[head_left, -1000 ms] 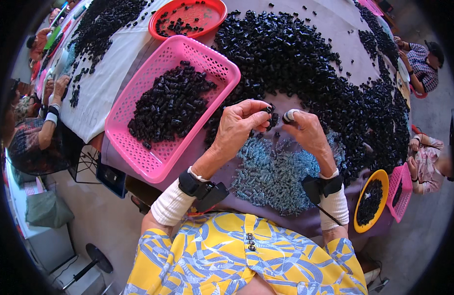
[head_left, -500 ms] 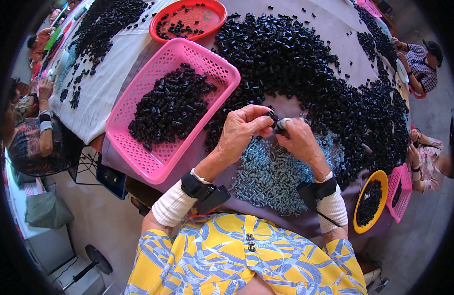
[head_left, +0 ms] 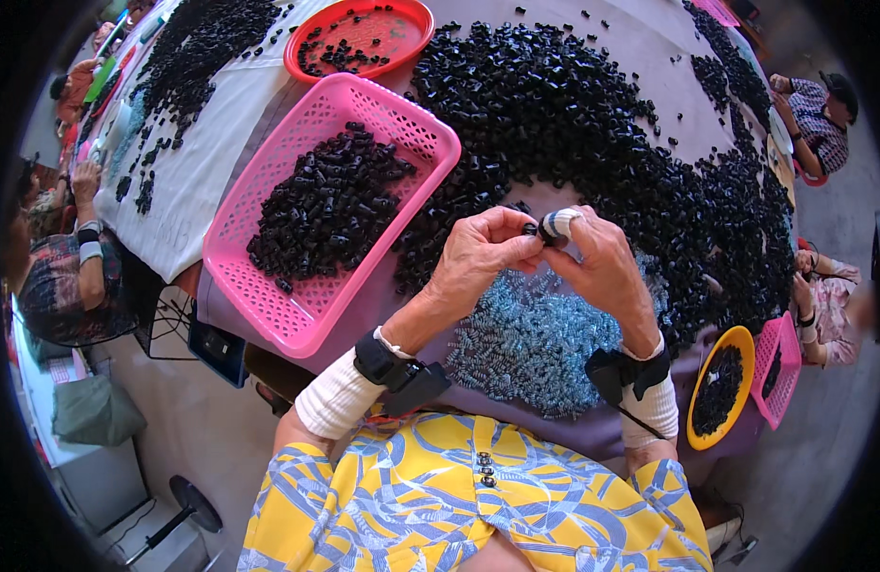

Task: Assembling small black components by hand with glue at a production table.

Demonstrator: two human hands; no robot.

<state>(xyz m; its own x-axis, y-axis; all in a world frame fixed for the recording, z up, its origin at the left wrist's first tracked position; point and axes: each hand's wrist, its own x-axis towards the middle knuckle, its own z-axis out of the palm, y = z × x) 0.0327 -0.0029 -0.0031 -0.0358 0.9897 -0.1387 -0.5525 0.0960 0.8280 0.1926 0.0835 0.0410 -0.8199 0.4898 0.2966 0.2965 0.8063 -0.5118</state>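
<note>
Over the table my left hand (head_left: 482, 250) pinches a small black plastic part (head_left: 530, 230) between thumb and fingertips. My right hand (head_left: 597, 259) meets it there, thumb and forefinger closed at the same part, a white wrap round one finger. Whether the right fingers also hold a smaller piece is hidden. Below both hands lies a heap of small bluish metal springs (head_left: 535, 348). Beyond them spreads a large pile of black plastic parts (head_left: 545, 105). Left of my left hand stands a pink basket (head_left: 238, 229) partly filled with black parts (head_left: 326, 205).
A red tray (head_left: 423, 43) with scattered black parts stands behind the basket. At the right edge are a yellow bowl (head_left: 742, 367) and a smaller pink basket (head_left: 785, 381). Co-workers sit on both sides, one at the left (head_left: 63, 276) and one at the far right (head_left: 817, 124).
My right hand has turned and risen slightly, its wrapped finger now over the black part. My left hand has barely moved and keeps its pinch.
</note>
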